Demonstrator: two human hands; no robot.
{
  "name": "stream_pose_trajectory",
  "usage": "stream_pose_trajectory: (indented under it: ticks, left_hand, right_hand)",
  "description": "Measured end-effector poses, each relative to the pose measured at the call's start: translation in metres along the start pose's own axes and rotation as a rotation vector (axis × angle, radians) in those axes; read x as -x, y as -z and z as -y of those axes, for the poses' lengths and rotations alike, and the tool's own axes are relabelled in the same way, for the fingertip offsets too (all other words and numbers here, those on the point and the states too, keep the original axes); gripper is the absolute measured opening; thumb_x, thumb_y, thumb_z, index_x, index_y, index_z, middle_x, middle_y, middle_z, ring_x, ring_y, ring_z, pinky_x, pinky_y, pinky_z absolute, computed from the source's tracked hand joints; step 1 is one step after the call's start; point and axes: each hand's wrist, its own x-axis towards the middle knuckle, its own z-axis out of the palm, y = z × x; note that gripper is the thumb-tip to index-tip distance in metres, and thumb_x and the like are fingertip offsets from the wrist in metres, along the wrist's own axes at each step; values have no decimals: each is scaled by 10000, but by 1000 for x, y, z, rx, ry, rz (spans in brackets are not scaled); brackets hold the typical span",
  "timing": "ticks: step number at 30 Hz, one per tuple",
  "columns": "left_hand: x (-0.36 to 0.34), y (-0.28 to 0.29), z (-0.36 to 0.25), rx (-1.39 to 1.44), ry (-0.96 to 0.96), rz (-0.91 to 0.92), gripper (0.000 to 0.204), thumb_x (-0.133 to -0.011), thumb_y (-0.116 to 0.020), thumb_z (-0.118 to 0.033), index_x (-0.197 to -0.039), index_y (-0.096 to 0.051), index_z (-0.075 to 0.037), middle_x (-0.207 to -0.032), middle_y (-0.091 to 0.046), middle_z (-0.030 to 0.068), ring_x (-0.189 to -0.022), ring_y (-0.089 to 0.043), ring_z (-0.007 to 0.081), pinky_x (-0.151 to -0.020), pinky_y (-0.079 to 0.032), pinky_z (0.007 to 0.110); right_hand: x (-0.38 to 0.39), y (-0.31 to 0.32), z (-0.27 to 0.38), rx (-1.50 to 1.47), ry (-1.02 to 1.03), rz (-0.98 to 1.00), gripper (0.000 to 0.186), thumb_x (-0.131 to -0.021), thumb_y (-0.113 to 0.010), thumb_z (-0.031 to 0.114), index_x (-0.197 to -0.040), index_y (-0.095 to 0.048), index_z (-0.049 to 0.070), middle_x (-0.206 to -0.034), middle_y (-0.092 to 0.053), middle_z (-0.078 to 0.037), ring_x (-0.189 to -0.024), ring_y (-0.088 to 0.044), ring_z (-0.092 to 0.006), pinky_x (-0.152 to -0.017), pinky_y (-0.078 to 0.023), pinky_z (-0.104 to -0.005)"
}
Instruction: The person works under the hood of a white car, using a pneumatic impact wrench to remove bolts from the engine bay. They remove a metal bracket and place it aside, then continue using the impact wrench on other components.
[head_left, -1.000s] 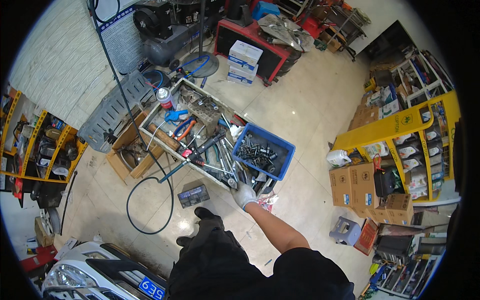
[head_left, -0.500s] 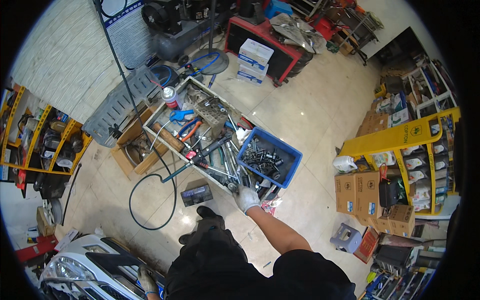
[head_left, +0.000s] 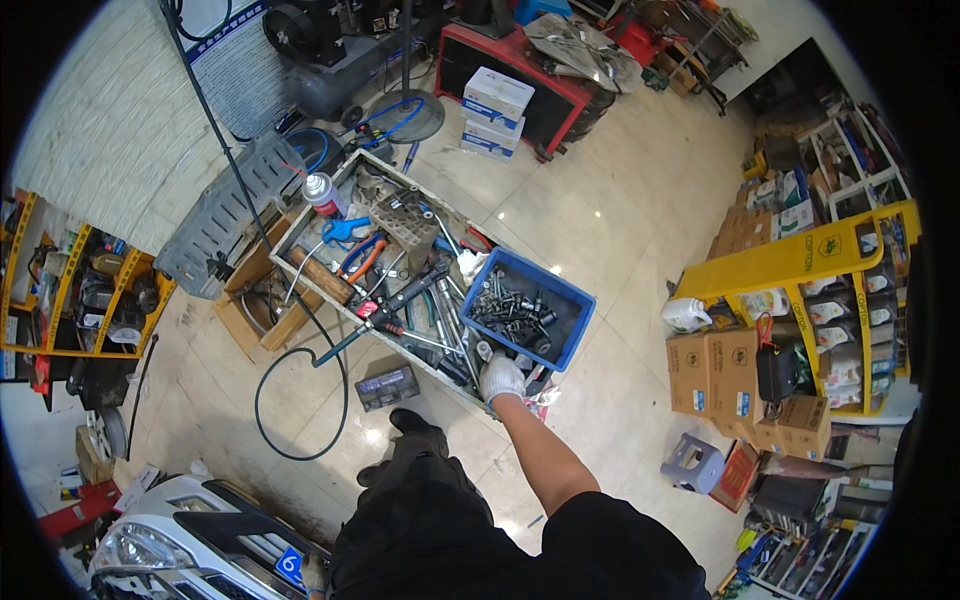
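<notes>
My right hand (head_left: 502, 380), in a pale work glove, is at the near edge of a long tool tray (head_left: 400, 345). Its fingers are closed around what looks like a ratchet wrench (head_left: 485, 352), whose round metal head sticks out past the fingertips. Beside that hand, a blue plastic bin (head_left: 575, 348) holding many sockets (head_left: 515, 315) rests on the tray's right end. Pliers with orange handles (head_left: 362, 258), a blue-handled tool (head_left: 345, 229) and a spray can (head_left: 322, 194) lie or stand farther left. My gloved left hand (head_left: 314, 574) is low by the car front, its fingers mostly hidden.
A white car front (head_left: 150, 545) fills the lower left. A black case (head_left: 388, 388) and a looped hose (head_left: 262, 405) lie on the floor before the tray. Cartons (head_left: 710, 375), a grey stool (head_left: 692, 462) and a yellow shelf (head_left: 800, 262) stand at right.
My right hand has moved slightly farther over the tray, and the round tool head now shows at its fingertips. The left hand has shifted right and down, uncovering a blue sticker on the car.
</notes>
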Motion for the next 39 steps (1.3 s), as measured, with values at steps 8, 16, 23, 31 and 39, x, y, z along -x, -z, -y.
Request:
stream_pose_trajectory:
  ticks: [8,16,23,31,39]
  left_hand:
    - [-4,0,-62,399,133,44,360,-968,-641,-357,-1123,-673,-34,-847,-627,66,-625,-573,167,-535,-459,322]
    - [0,-7,-58,486,155,-70,382,-972,-651,-305,-1255,-599,-53,-820,-605,60,-604,-548,165,-495,-438,327]
    - [12,-2,-28,220,169,-24,392,-992,-639,-307,-1242,-654,-6,-942,-698,101,-778,-645,199,-729,-551,365]
    - [-3,-12,-24,123,80,41,374,-1000,-634,-304,-1232,-665,-12,-940,-704,93,-765,-650,195,-706,-552,358]
    - [19,1,-47,410,158,12,358,-1009,-629,-302,-1222,-676,-19,-938,-710,86,-752,-654,190,-683,-553,351]
  right_hand:
    - [-5,-8,0,67,67,-18,339,-972,-553,258,-1209,-645,34,-1055,-732,-285,-996,-724,-440,-882,-577,-548]
    - [28,-13,33,-3,322,-22,468,-911,-619,313,-1290,-553,47,-984,-729,-277,-881,-723,-455,-798,-571,-569]
    - [116,5,178,61,911,525,315,-957,-621,307,-1203,-696,126,-1044,-746,-186,-945,-728,-372,-828,-565,-492]
    - [394,123,336,360,2345,770,290,-849,-666,137,-1111,-785,162,-1104,-769,-106,-1010,-735,-308,-850,-589,-451]
    - [454,118,345,627,2599,765,235,-783,-749,173,-1001,-815,114,-991,-786,-107,-913,-755,-282,-766,-599,-445]
